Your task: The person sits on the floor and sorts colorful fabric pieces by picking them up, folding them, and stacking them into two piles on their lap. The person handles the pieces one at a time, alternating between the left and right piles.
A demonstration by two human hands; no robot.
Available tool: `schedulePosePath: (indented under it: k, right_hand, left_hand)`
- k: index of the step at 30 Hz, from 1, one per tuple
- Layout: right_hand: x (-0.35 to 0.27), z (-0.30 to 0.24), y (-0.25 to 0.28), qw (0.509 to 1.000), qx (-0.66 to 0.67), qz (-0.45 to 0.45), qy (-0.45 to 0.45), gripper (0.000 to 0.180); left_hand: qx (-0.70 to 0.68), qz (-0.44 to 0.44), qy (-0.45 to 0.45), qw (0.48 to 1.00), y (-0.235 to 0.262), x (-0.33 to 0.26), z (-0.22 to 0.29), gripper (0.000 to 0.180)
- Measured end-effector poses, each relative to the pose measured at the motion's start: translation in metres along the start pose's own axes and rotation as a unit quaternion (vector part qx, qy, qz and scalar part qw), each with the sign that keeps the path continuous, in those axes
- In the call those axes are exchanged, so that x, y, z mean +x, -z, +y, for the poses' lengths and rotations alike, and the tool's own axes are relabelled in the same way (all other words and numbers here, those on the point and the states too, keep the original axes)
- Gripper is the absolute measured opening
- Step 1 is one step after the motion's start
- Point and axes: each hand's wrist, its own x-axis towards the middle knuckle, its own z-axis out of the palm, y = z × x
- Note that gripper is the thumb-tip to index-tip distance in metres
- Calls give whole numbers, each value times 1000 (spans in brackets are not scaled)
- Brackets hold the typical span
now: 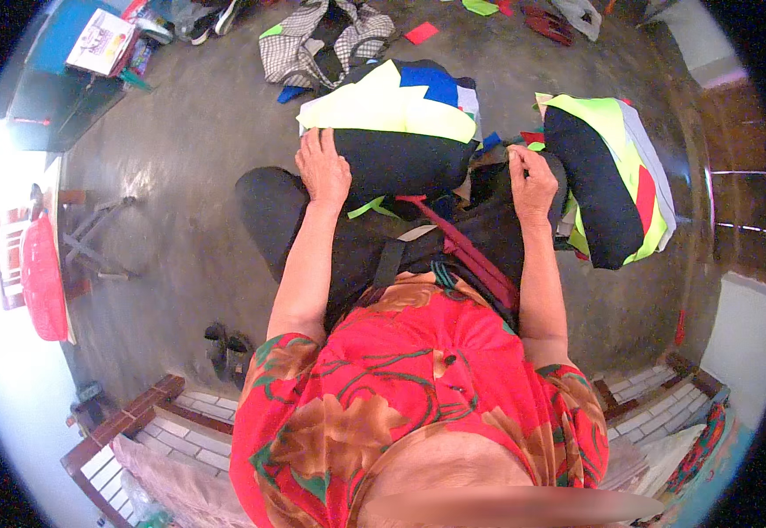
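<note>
In front of my knees lies a rounded bundle with a black fabric side (pixel 401 163) and a jagged neon-yellow cloth (pixel 383 106) on top. Blue cloth (pixel 430 84) shows at its far side. My left hand (pixel 323 167) rests on the bundle's left end, fingers stretched over the seam between black and yellow. Above my right knee, my right hand (pixel 533 183) has thumb and fingertips pinched together; whatever they hold is too small to make out. Close to its right sits a second bundle (pixel 596 180) of black, yellow, red and grey cloth. A maroon strap (pixel 475 255) crosses my lap.
A checked cloth bag (pixel 299 44) lies on the floor ahead, near a red scrap (pixel 421 33). Dark shoes (pixel 226 348) stand at the left, with a red plastic item (pixel 41 277) beyond. Wooden-framed slats (pixel 176 414) are behind me.
</note>
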Motion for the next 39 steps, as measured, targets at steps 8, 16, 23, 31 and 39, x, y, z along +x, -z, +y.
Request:
schedulePosePath:
  k: [8,16,23,31,39]
  right_hand:
    - [1,-2,-5,999,2,32,10,8]
    - [1,-4,7,998,43,44,-16,8]
    - [2,-2,20,995,81,36,-53,9]
    - [61,62,86,984,-127,119,-48,21]
    - [80,125,109,958,-255,-9,-127,22]
  left_hand:
    - [-58,-160,-122,978,-24,-19,32,64]
    - [-41,-205,-108,972,-26,-16,39,63]
    - [-45,-216,-102,970,-24,-16,36,64]
    - [-45,-212,-101,971,-28,-16,31,66]
    - [-65,-210,-98,971,-30,-17,29,66]
